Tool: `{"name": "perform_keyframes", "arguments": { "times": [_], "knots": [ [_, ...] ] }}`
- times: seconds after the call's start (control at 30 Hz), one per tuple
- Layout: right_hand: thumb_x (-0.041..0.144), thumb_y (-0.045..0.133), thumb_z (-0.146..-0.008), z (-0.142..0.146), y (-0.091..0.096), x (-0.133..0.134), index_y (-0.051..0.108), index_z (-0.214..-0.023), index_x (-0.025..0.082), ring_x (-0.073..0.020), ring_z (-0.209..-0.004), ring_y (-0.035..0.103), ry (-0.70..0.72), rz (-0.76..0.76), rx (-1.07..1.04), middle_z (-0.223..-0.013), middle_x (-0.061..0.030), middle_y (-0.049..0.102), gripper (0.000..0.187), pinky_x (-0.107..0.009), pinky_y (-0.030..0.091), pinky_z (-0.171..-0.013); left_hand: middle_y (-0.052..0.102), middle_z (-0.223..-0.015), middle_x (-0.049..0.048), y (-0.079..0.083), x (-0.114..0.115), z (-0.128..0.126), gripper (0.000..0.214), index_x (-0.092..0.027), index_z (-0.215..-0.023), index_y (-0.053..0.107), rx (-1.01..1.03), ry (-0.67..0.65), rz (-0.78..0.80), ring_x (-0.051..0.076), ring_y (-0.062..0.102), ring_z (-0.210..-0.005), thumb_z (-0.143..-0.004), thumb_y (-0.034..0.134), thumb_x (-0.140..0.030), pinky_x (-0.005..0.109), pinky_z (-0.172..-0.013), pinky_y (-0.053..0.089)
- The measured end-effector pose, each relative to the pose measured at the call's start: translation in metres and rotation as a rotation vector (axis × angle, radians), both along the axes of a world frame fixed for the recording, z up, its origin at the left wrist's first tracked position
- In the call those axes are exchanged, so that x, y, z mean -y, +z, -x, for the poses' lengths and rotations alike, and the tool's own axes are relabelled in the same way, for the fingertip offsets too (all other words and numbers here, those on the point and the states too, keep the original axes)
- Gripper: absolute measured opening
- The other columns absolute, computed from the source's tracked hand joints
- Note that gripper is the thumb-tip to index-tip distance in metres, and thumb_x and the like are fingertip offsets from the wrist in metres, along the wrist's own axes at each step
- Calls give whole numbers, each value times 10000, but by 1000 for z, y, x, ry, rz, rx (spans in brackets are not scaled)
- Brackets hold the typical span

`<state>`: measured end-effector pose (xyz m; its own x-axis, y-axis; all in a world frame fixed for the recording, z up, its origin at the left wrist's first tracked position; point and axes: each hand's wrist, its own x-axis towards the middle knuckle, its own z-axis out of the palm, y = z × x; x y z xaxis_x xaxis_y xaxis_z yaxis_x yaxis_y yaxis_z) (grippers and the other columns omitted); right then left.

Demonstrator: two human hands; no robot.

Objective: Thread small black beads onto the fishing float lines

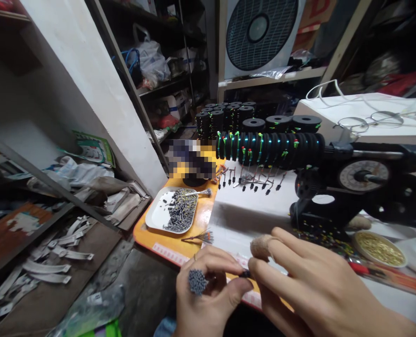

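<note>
A: From the white tray (156, 216), left to right, what do we flag?
B: Wire bundle (200, 237) just below it, near the table (204, 215) edge; a knock could drop it. Farther below right, our left hand (215, 304): thumb and index grip pinched on a small dark piece (244, 274), gray-tipped bundle (197, 282) in that same hand. If those fingers loosen, it could spill.
A: Right hand (309, 276)?
B: Right of the tray, fingertips at the piece; we can't tell if they're closed. Bowl (405, 258) beyond: a forearm bump could tip it.
</note>
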<state>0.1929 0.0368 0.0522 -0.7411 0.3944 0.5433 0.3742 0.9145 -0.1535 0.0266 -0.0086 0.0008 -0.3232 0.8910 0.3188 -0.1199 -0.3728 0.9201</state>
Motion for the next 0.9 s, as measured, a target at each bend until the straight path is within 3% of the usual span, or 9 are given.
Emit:
{"name": "perform_keyframes", "arguments": {
  "times": [0.23,0.47,0.67,0.83,0.9],
  "knots": [
    [50,483,-825,-3,-7,0,562,-722,192,-199,-654,431,10,133,-24,-726,-52,565,193,-309,356,-524,740,-754,4,0,-3,7,141,-238,-833,794,-201,-30,-187,99,630,-587,-744,844,-141,157,-525,486],
    [54,436,-848,-4,0,-2,473,-742,210,-193,-708,447,23,320,-16,-765,-40,516,193,-305,323,-544,728,-826,-19,-8,3,-4,180,-262,-838,751,14,-51,-84,85,623,-667,-773,814,-106,144,-575,467],
    [57,419,-860,-2,2,-2,473,-757,212,-186,-680,469,36,322,-49,-751,-37,530,194,-298,350,-524,711,-815,-6,-7,7,-11,161,-272,-860,748,108,-65,-25,102,624,-680,-767,836,-175,152,-532,443],
    [95,424,-938,-2,0,-3,562,-862,189,-186,-717,548,50,333,-69,-811,-51,584,184,-298,454,-579,728,-817,-29,-5,5,-6,199,-282,-917,718,-108,74,-121,68,553,-546,-804,796,-138,155,-445,383],
    [127,453,-958,-1,0,-4,574,-895,187,-184,-730,571,38,354,-75,-829,-48,597,150,-296,474,-593,743,-826,-17,-5,3,0,217,-260,-928,718,-267,91,-210,87,610,-578,-809,775,-88,167,-477,440]
  ]
}}
